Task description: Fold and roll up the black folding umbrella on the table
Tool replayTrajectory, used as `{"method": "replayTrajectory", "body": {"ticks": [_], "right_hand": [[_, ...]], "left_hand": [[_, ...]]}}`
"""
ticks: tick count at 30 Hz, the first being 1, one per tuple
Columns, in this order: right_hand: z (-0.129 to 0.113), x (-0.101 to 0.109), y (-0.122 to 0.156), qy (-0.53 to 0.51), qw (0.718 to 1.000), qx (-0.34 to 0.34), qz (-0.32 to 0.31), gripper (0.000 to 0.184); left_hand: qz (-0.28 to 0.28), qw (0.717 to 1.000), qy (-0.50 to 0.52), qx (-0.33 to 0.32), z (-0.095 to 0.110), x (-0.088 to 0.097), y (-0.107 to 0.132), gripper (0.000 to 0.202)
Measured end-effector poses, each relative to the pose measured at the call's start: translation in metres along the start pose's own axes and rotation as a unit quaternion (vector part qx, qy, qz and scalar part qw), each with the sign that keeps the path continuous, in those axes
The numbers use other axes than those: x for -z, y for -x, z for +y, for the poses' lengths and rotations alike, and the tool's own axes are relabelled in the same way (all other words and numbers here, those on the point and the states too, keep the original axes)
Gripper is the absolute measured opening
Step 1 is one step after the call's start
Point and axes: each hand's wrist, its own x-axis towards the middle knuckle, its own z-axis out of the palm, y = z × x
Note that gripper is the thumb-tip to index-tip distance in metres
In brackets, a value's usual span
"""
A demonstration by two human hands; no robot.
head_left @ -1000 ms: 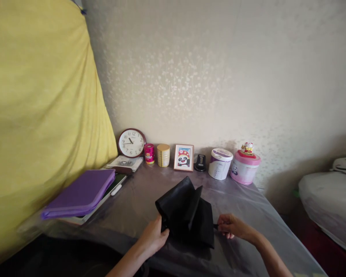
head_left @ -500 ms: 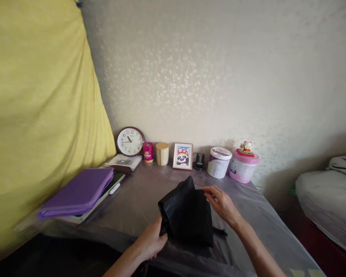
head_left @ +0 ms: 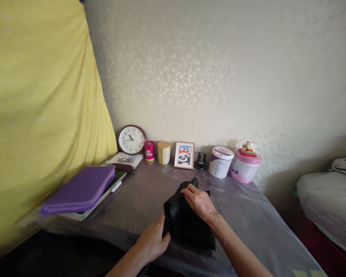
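Note:
A black folding umbrella (head_left: 187, 231), its cloth loose and in folds, is held low over the near part of the table. My left hand (head_left: 154, 240) is closed around its left end, where the handle is mostly hidden by the hand. My right hand (head_left: 198, 201) lies over the top of the cloth, fingers bent and pinching a fold near the upper edge. A pointed flap of cloth stands up just behind those fingers.
Along the wall stand a clock (head_left: 132, 139), a pink tin (head_left: 149, 151), a yellow canister (head_left: 163, 153), a framed panda picture (head_left: 184, 155), a small black device (head_left: 200, 161) and two tubs (head_left: 220, 162). A purple folder (head_left: 79, 188) lies left on the table (head_left: 248, 223).
My right hand has moved left from the cloth's right edge onto its top and gripped a fold. The cloth is drawn in narrower. My left hand keeps its hold.

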Motion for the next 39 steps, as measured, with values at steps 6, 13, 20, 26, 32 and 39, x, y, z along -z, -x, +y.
{"method": "replayTrajectory", "body": {"ticks": [6, 13, 20, 26, 32, 39], "right_hand": [[0.007, -0.001, -0.011, -0.064, 0.994, -0.077, 0.053, 0.024], [-0.008, -0.026, -0.023, -0.077, 0.99, -0.114, 0.042, 0.021], [-0.02, -0.058, -0.026, 0.014, 0.995, -0.103, 0.003, 0.016], [-0.021, -0.062, -0.027, 0.038, 0.995, -0.089, -0.022, 0.017], [-0.018, -0.065, -0.03, 0.038, 0.997, -0.05, -0.038, 0.016], [-0.015, -0.07, -0.035, 0.015, 1.0, -0.014, -0.016, 0.017]], "left_hand": [[0.013, 0.992, -0.127, 0.004, 0.0, -0.001, 0.003, 0.068], [0.004, 0.983, -0.184, -0.01, 0.009, -0.007, 0.008, 0.068], [0.008, 0.981, -0.193, -0.001, 0.008, -0.021, 0.008, 0.068], [0.052, 0.984, -0.171, -0.006, 0.001, -0.028, 0.008, 0.082], [0.005, 0.97, -0.243, 0.001, 0.009, -0.026, 0.006, 0.081], [-0.027, 0.971, -0.238, 0.013, 0.017, -0.018, 0.005, 0.082]]}}
